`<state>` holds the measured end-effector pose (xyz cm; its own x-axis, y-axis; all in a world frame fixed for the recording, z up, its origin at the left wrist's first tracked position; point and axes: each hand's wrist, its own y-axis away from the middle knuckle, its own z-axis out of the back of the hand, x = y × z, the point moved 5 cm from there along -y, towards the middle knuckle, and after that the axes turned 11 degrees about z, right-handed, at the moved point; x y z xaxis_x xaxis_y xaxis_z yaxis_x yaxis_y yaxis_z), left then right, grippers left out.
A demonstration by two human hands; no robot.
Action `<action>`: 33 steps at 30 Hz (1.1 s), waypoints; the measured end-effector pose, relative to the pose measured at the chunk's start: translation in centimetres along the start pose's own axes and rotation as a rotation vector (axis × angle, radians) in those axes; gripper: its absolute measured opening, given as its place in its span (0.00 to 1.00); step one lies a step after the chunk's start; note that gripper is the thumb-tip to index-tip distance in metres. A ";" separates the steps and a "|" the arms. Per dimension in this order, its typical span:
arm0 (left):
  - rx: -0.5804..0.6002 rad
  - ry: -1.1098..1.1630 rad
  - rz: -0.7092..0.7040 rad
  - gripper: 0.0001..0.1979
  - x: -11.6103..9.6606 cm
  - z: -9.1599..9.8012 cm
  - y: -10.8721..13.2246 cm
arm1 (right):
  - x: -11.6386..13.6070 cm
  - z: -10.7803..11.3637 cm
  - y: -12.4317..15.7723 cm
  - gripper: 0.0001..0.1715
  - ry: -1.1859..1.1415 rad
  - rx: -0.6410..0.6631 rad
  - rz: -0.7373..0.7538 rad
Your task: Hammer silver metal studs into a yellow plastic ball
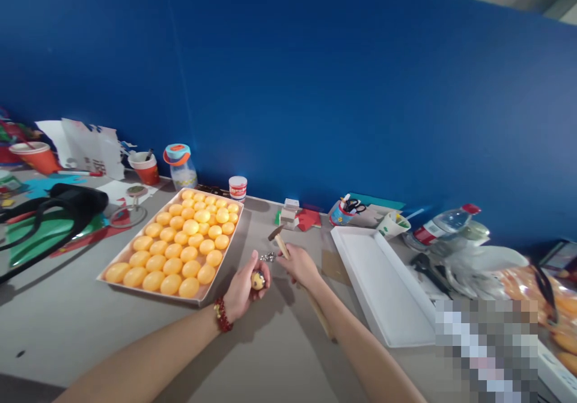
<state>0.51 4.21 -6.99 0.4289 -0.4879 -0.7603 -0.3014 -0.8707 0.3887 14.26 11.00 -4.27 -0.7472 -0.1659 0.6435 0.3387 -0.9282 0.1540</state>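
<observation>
Head view: left hand (242,287) cups round ball (258,280), right hand (300,265) wooden-looking hammer (280,242).

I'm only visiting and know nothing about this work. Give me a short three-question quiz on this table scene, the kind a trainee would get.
1. True or false: the left hand is closed around a yellow ball.
2. Which tool does the right hand grip? A) scissors B) hammer C) brush
3. Fill in: the tray packed with balls lies on the person's ____ side.

Key: 1 true; 2 B; 3 left.
</observation>
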 end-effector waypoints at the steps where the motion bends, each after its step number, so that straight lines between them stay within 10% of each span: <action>1: 0.028 0.011 0.009 0.30 0.0 -0.1 0.0 | 0.1 -0.1 -0.2 0.06 0.009 0.000 -0.007; 18: 0.322 -0.015 -0.102 0.17 -0.1 -1.9 1.0 | -1.2 1.5 6.8 0.16 -0.504 -0.072 0.051; 25: 0.338 -0.034 -0.067 0.13 0.2 -2.4 1.6 | -0.5 0.3 9.2 0.19 -1.140 -0.082 -0.004; 33: 0.322 -0.067 -0.104 0.16 0.4 -2.1 1.4 | -0.1 -0.5 9.4 0.16 -1.327 -0.005 -0.012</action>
<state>2.02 2.65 -5.69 0.4175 -0.3830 -0.8240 -0.5169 -0.8459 0.1314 17.20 2.06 -3.26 0.3725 0.2891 0.8819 0.3319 -0.9289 0.1643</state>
